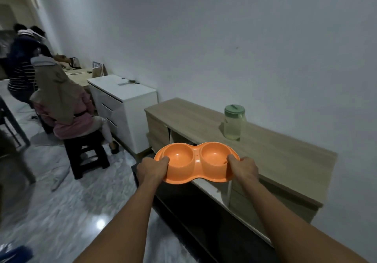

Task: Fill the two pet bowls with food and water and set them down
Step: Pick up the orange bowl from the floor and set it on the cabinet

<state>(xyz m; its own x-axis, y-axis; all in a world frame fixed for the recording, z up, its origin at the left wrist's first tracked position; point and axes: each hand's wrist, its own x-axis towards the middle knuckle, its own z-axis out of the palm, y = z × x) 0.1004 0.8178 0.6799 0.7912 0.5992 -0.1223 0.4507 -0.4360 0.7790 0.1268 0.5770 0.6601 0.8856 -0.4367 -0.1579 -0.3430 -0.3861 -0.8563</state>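
Note:
An orange double pet bowl (196, 161), two round wells joined in one tray, is held level in the air near the front edge of a low wooden cabinet (271, 156). Both wells look empty. My left hand (153, 169) grips its left end, thumb inside the rim. My right hand (242, 168) grips its right end the same way. A clear jug with a green lid (233, 122) stands upright on the cabinet top behind the bowl, with a little pale liquid at its bottom.
A white drawer unit (124, 107) stands left of the cabinet against the wall. A person sits on a dark stool (87, 156) at left; other people stand behind near a kettle (73, 63). A dark low unit (204, 211) lies below my arms.

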